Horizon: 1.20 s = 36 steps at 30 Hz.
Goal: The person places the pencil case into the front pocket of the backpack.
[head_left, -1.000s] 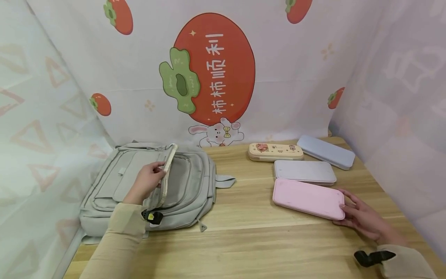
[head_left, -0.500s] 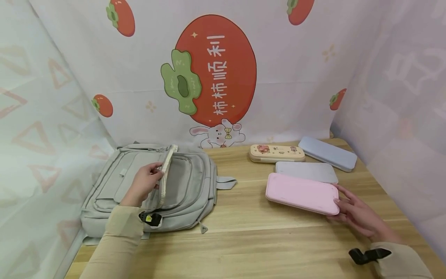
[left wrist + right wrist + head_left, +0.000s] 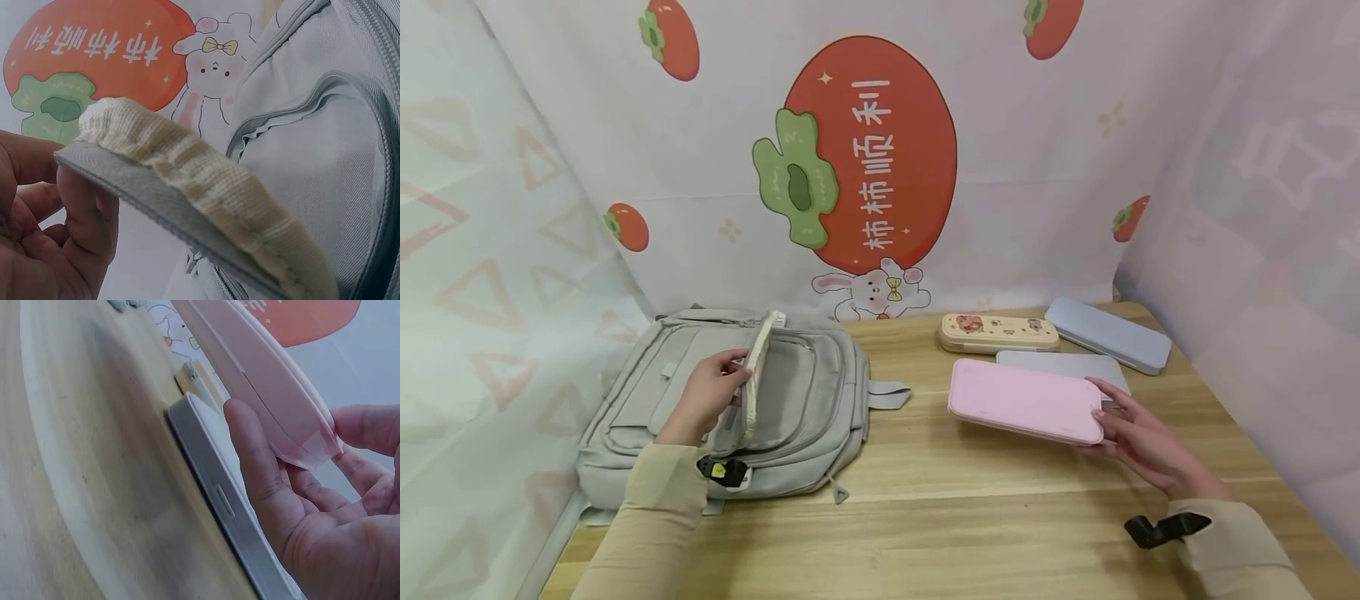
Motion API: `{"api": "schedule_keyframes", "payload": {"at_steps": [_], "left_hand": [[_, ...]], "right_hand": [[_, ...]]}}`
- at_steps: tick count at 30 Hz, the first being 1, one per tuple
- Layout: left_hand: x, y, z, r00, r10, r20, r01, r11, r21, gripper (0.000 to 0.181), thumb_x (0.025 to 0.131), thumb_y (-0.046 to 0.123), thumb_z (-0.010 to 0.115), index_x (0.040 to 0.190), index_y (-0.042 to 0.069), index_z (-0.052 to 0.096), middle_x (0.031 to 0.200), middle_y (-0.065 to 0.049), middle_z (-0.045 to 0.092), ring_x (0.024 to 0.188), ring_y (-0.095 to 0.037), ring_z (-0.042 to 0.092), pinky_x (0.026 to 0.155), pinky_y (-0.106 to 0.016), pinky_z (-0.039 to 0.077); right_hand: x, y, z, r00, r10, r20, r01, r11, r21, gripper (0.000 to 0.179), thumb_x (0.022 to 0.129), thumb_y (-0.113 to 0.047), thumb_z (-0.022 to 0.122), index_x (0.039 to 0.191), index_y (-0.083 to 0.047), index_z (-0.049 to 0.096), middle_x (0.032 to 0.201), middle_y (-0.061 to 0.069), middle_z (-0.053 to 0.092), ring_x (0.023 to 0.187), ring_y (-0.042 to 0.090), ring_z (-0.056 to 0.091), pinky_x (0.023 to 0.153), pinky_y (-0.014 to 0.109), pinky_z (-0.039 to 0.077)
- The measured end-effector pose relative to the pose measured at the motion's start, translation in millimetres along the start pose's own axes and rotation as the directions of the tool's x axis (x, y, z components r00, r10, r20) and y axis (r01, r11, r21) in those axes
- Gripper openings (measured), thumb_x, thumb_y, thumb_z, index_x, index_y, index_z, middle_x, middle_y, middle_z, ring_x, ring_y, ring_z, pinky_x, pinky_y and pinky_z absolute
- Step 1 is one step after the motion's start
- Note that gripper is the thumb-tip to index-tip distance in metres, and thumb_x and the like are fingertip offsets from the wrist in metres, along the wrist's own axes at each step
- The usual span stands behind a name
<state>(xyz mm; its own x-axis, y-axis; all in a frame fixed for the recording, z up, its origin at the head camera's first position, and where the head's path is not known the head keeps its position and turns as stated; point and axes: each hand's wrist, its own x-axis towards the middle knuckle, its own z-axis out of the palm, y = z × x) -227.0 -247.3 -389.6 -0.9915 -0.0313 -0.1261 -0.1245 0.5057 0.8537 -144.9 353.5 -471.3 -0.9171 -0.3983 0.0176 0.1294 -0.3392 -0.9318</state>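
A grey backpack (image 3: 842, 392) lies on the table at the left, its front pocket unzipped. My left hand (image 3: 706, 396) pinches the edge of the pocket flap (image 3: 758, 375) and holds it up. Close by in the left wrist view, the flap's cream inner seam binding (image 3: 206, 175) shows above the zipper teeth, with thumb and fingers at its end. My right hand (image 3: 1138, 433) grips the right end of a pink pencil case (image 3: 1026, 400), which is raised off the table. The right wrist view has the pink case tilted between thumb and fingers, over a whitish case (image 3: 206, 450).
Behind the pink case, a whitish pencil case (image 3: 1060, 362) is partly covered by it. A cream pencil case with cartoon prints (image 3: 1000, 333) and a light blue one (image 3: 1108, 335) lie farther back. Printed cloth (image 3: 1037, 208) hangs behind and beside the wooden table (image 3: 925, 533).
My right hand has lifted the pink pencil case and carried it left, toward the backpack. The left hand stays at the flap, nearly still. The view shifts slightly.
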Motion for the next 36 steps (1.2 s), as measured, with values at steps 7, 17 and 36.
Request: {"api": "schedule_keyframes", "payload": {"at_steps": [7, 17, 36], "left_hand": [[-2.8, 0.6, -4.0, 1.000, -0.004, 0.003, 0.004, 1.000, -0.031, 0.048, 0.106, 0.005, 0.052, 0.151, -0.008, 0.043, 0.109, -0.015, 0.054, 0.082, -0.016, 0.054, 0.060, -0.029, 0.054], [-3.2, -1.6, -9.0, 0.999, 0.015, -0.035, -0.017, 0.998, -0.058, 0.047, 0.105, 0.002, 0.051, 0.150, -0.010, 0.044, 0.106, -0.015, 0.055, 0.081, -0.014, 0.055, 0.058, -0.026, 0.054], [-10.0, 4.0, -16.1, 0.998, 0.010, -0.056, -0.018, 0.991, -0.130, 0.049, 0.105, 0.003, 0.051, 0.152, -0.008, 0.042, 0.107, -0.012, 0.054, 0.081, -0.011, 0.056, 0.059, -0.025, 0.053]], "right_hand": [[12.2, -1.5, 8.3, 1.000, 0.022, -0.006, -0.022, 1.000, -0.007, 0.053, 0.111, 0.002, 0.036, 0.145, -0.036, 0.051, 0.125, 0.001, 0.059, 0.104, 0.020, 0.069, 0.088, 0.046, 0.059], [22.7, -2.2, 19.8, 0.994, 0.077, -0.082, -0.079, 0.997, -0.021, 0.050, 0.111, -0.002, 0.042, 0.146, -0.037, 0.049, 0.126, -0.002, 0.055, 0.104, 0.019, 0.067, 0.088, 0.046, 0.058], [55.0, 5.7, 54.0, 0.971, 0.173, -0.163, -0.189, 0.978, -0.091, 0.067, 0.111, -0.008, 0.045, 0.166, -0.011, 0.006, 0.127, 0.002, 0.055, 0.102, 0.017, 0.067, 0.089, 0.047, 0.058]]}}
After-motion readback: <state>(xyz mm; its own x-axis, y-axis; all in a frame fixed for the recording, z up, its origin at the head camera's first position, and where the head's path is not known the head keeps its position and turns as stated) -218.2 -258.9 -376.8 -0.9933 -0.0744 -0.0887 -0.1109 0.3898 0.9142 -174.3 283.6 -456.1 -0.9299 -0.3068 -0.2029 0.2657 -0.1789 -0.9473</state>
